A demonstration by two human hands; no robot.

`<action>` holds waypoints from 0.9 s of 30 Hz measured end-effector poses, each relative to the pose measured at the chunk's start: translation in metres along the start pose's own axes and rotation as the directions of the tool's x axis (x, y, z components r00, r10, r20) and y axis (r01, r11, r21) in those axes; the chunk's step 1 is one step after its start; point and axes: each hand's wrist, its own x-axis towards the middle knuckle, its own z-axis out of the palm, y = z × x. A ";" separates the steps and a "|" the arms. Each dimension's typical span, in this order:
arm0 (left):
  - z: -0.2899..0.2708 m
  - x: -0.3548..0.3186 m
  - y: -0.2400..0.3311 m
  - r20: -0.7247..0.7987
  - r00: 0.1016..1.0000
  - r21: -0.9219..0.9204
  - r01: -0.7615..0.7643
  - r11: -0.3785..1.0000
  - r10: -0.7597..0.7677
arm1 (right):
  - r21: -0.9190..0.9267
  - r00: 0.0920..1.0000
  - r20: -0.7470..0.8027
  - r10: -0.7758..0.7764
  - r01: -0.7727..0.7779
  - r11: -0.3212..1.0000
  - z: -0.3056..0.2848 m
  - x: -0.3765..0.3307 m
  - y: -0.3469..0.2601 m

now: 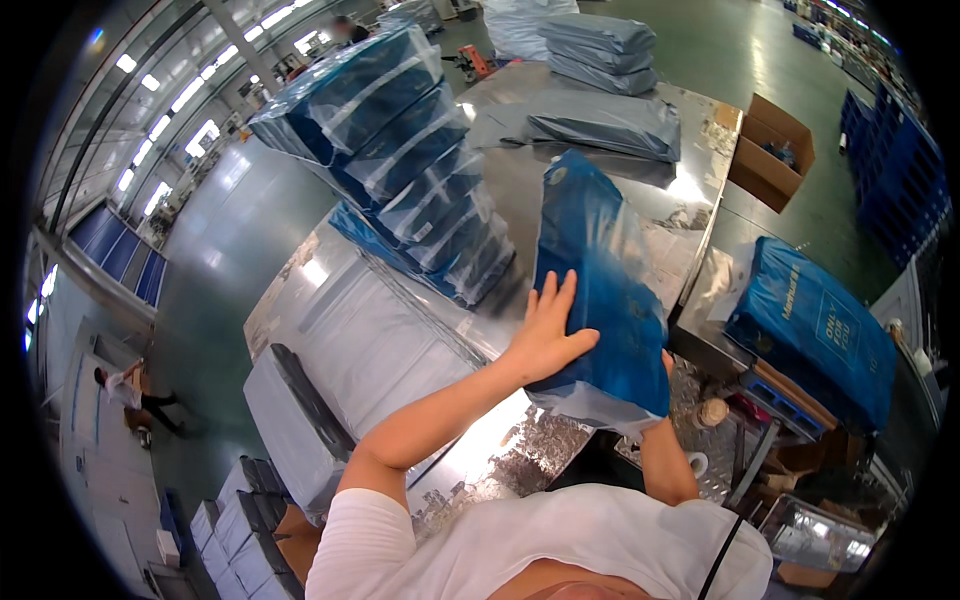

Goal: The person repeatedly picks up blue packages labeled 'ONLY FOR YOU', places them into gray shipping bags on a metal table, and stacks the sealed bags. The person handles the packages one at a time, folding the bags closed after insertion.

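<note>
- Left hand (545,335) lies flat on the blue bagged package (600,290), centre frame, fingers (553,298) spread.
- Right hand mostly hidden behind the package's lower right; can't tell its fingers.
- Package stands tilted above the shiny metal bench (500,450).
- Stack of blue bagged packages (400,150) upper left on the bench.
- Grey bags (600,50) at top centre.
- Open cardboard box (770,150) upper right.

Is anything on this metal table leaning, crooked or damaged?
Yes. The tall stack of blue items in clear plastic bags leans sideways, its upper bags overhanging the lower ones. The left hand presses flat on another blue bagged pack, held tilted on end above the shiny metal table. No damage shows.
</note>
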 end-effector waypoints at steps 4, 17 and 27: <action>-0.040 -0.015 0.063 -0.003 0.998 0.107 -0.062 0.992 0.063 | -0.060 0.971 0.159 -0.178 0.189 0.980 0.053 0.019 0.002; -0.295 -0.007 0.087 -0.673 0.408 0.182 -0.717 0.673 0.617 | -0.408 0.676 0.737 -0.013 0.460 0.789 0.374 0.252 -0.063; -0.394 0.041 0.033 -0.848 0.509 -0.370 -0.375 0.850 -0.145 | -0.670 0.731 0.611 0.305 0.272 0.690 0.482 0.435 -0.010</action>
